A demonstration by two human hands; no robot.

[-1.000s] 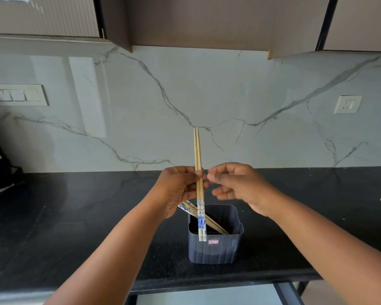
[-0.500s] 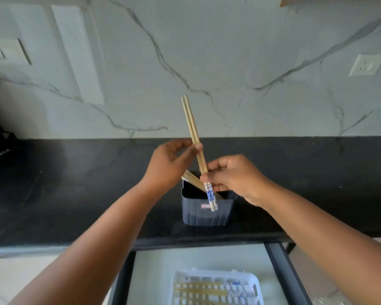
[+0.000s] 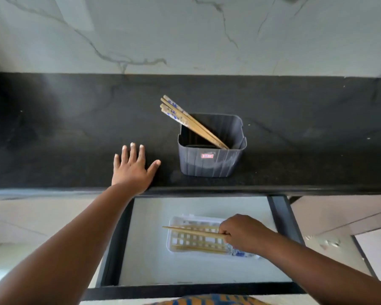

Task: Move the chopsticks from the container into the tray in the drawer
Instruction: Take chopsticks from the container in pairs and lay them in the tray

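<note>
A dark grey ribbed container [image 3: 211, 161] stands on the black counter, with several wooden chopsticks [image 3: 191, 122] leaning out of it to the upper left. Below the counter an open drawer [image 3: 150, 267] holds a white slotted tray [image 3: 174, 221] with a few chopsticks [image 3: 198, 248] lying in it. My right hand [image 3: 244, 234] is over the tray's right part, shut on a pair of chopsticks [image 3: 189, 231] held level, tips pointing left. My left hand [image 3: 132, 170] lies flat on the counter left of the container, fingers spread, holding nothing.
The black counter [image 3: 75, 128] runs the full width against a marble wall [image 3: 185, 34]. The drawer's dark rim [image 3: 282, 219] frames the tray. Pale cabinet fronts [image 3: 343, 219] lie to the right of the drawer.
My right hand carried the pair of chopsticks down from above the container to the tray in the drawer. My left hand let go and settled flat on the counter. My view tilted downward.
</note>
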